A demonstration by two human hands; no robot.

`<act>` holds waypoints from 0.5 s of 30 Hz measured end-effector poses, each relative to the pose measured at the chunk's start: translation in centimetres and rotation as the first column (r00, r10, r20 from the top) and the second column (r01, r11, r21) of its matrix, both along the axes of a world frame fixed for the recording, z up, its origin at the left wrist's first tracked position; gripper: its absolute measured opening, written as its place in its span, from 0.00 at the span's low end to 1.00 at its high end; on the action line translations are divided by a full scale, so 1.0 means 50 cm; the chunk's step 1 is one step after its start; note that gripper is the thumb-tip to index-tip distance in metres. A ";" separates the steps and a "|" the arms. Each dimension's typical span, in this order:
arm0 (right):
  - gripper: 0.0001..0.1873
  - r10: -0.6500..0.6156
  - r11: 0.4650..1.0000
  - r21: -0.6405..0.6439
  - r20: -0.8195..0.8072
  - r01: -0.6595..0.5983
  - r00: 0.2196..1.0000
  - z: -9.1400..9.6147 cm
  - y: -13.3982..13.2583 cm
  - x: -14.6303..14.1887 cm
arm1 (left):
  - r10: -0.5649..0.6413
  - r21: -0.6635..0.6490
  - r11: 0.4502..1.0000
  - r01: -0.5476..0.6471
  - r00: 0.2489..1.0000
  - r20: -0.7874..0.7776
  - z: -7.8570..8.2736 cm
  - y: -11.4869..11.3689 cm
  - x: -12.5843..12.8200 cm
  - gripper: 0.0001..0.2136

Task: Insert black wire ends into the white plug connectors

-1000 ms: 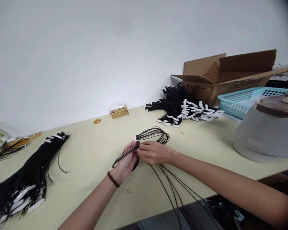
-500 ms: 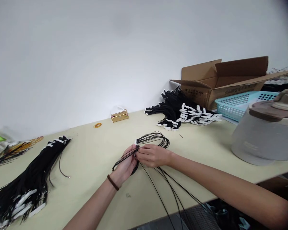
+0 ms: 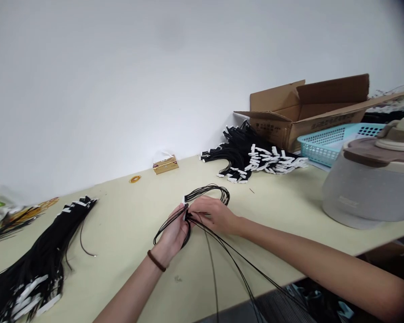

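My left hand (image 3: 172,233) is closed around a white connector (image 3: 184,200) with black wires in it. From this connector a bundle of thin black wires (image 3: 225,193) loops out to the right, and more wires curl left over my palm. Beside the connector, the fingers of my right hand (image 3: 217,215) are pinched together on a single thin wire (image 3: 211,255), which hangs down over the table's front edge. Several other black wires (image 3: 237,269) trail from between my hands toward the lower right. The wire tip at my fingers is too small to make out.
Black wire bundles with white connectors lie at the left (image 3: 43,251) and in a pile (image 3: 242,152) at the back right. Behind are an open cardboard box (image 3: 286,130), a blue basket (image 3: 318,150) and a tissue pack (image 3: 165,165). A large translucent jug (image 3: 360,193) stands right.
My right hand has shifted slightly up beside the connector. The thin wire below it now hangs more steeply and separately from the others. The whole view has shifted slightly.
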State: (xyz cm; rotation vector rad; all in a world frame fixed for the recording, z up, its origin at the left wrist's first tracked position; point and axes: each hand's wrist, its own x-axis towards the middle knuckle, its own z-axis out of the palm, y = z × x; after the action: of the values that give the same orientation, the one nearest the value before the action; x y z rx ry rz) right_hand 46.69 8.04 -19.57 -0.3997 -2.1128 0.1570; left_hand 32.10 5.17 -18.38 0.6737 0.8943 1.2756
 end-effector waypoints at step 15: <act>0.16 -0.339 0.793 -0.537 -0.782 -0.288 0.523 0.088 0.027 0.069 | -0.003 0.043 0.999 0.008 0.994 -0.112 0.018 -0.007 -0.016 0.07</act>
State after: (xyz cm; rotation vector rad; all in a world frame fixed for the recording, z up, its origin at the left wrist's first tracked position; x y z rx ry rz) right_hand 50.14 9.41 -15.15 -0.5823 -0.9746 0.8769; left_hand 31.28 4.81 -17.47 0.7878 0.9583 1.2649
